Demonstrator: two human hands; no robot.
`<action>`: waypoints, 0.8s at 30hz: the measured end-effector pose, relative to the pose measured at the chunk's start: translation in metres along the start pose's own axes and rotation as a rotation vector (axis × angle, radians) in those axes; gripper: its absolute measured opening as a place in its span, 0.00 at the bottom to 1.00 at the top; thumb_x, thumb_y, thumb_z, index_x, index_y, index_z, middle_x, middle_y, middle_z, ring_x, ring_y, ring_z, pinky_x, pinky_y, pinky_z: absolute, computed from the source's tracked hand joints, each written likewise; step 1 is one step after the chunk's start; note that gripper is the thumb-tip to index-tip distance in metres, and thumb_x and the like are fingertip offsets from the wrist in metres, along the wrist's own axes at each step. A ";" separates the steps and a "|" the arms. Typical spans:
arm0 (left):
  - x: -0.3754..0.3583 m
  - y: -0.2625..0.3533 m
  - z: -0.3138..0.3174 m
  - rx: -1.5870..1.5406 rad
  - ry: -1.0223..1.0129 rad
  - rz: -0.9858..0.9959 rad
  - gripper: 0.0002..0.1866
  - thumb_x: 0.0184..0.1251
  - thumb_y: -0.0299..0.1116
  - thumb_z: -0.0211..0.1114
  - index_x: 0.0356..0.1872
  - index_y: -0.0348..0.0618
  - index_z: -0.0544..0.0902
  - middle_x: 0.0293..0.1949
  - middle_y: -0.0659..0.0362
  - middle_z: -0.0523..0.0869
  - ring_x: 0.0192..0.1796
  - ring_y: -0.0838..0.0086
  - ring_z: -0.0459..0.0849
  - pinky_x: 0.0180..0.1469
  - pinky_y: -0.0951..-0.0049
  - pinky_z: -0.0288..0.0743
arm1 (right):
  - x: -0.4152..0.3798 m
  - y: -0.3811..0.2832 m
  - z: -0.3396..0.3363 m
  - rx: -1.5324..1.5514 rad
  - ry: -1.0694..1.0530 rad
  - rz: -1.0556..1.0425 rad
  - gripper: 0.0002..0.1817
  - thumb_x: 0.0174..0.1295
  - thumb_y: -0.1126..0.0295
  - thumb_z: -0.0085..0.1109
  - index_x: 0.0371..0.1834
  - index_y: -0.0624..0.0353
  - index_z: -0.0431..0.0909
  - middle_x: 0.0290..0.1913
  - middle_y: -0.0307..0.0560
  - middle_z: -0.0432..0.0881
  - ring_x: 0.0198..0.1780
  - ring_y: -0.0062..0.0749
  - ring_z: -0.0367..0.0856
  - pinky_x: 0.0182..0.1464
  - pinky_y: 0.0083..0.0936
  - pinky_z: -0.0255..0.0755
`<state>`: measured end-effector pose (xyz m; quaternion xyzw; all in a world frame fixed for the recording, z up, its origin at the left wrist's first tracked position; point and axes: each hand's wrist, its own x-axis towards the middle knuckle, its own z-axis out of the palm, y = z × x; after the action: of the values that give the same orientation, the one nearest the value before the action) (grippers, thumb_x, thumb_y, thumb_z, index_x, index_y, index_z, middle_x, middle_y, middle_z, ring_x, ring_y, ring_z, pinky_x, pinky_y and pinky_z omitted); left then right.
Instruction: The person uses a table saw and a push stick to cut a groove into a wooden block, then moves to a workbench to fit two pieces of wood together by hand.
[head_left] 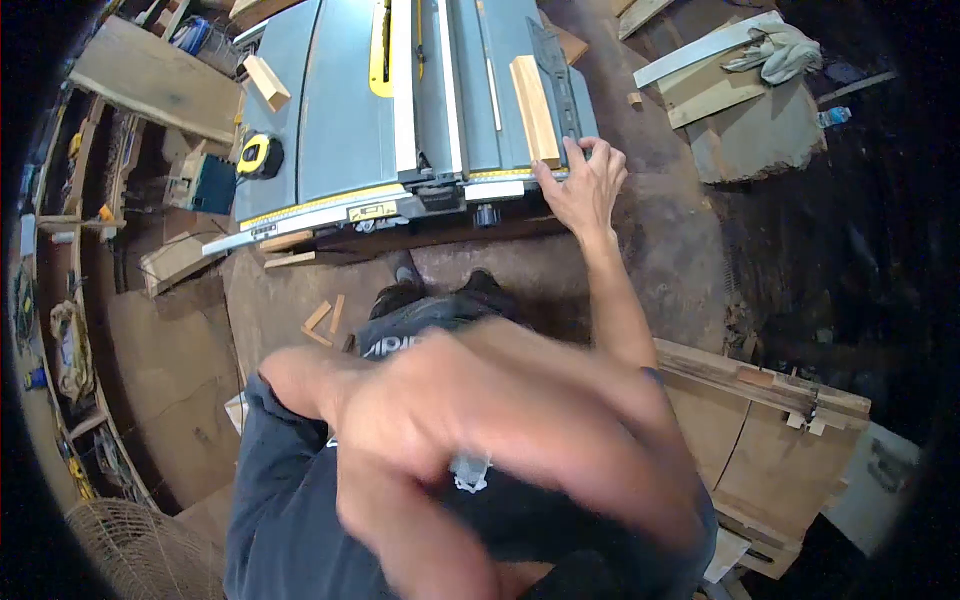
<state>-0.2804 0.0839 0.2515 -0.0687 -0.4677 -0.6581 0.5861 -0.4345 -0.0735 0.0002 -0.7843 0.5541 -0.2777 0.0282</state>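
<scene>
A light wooden block (534, 110) lies lengthwise on the right part of a grey table saw (345, 110). At its near end is my right hand (588, 185), with the thumb tip right at the block's corner and the other fingers bent over the saw's front right edge. Thumb and forefinger are apart. Close under the camera, my left hand (420, 420) looks large and smeared by motion, covering much of my body. What its fingers hold, if anything, I cannot tell. The saw's pale rip fence (448, 90) runs left of the block.
A yellow tape measure (260, 156) and a wooden offcut (266, 83) sit on the saw's left side. Thin wood strips (322, 318) lie on the floor near my feet. Boards with a grey cloth (778, 54) are at the right; a shelf rack (95, 300) stands left.
</scene>
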 end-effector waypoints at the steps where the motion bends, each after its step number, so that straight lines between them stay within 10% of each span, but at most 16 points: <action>1: -0.002 -0.012 0.022 -0.132 0.105 0.122 0.33 0.77 0.56 0.60 0.44 0.24 0.84 0.43 0.37 0.87 0.36 0.52 0.86 0.38 0.57 0.81 | 0.001 -0.002 0.004 -0.022 -0.005 0.015 0.29 0.57 0.48 0.71 0.54 0.59 0.84 0.57 0.55 0.72 0.62 0.54 0.63 0.66 0.53 0.56; 13: -0.009 -0.027 -0.007 -0.069 -0.310 -0.069 0.11 0.70 0.35 0.71 0.36 0.34 0.85 0.37 0.48 0.86 0.40 0.53 0.86 0.51 0.56 0.74 | -0.005 -0.020 0.013 -0.035 0.227 0.025 0.19 0.48 0.61 0.75 0.40 0.62 0.86 0.55 0.48 0.75 0.60 0.50 0.66 0.67 0.58 0.56; 14: -0.018 -0.048 -0.018 -0.114 -0.409 0.103 0.21 0.72 0.44 0.68 0.51 0.33 0.83 0.45 0.42 0.87 0.43 0.52 0.86 0.44 0.55 0.80 | -0.009 -0.022 0.011 -0.035 0.230 0.027 0.19 0.47 0.63 0.75 0.41 0.60 0.85 0.54 0.47 0.75 0.60 0.50 0.66 0.66 0.57 0.57; 19: -0.017 -0.010 -0.019 -0.033 -0.226 -0.271 0.18 0.69 0.43 0.72 0.43 0.34 0.86 0.46 0.44 0.87 0.49 0.54 0.86 0.53 0.56 0.75 | -0.028 -0.035 0.024 0.035 0.336 0.086 0.22 0.42 0.63 0.78 0.41 0.55 0.85 0.52 0.42 0.74 0.57 0.46 0.67 0.60 0.51 0.61; 24: 0.026 -0.011 0.004 -0.219 -0.088 -0.023 0.21 0.67 0.43 0.74 0.44 0.29 0.85 0.48 0.43 0.87 0.49 0.54 0.85 0.52 0.61 0.76 | -0.033 -0.046 0.022 0.059 0.350 0.131 0.18 0.43 0.60 0.78 0.36 0.54 0.85 0.48 0.42 0.76 0.52 0.45 0.69 0.57 0.46 0.63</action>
<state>-0.2991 0.0670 0.2649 -0.1559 -0.4190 -0.7082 0.5464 -0.3930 -0.0326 -0.0156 -0.6850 0.5920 -0.4237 -0.0276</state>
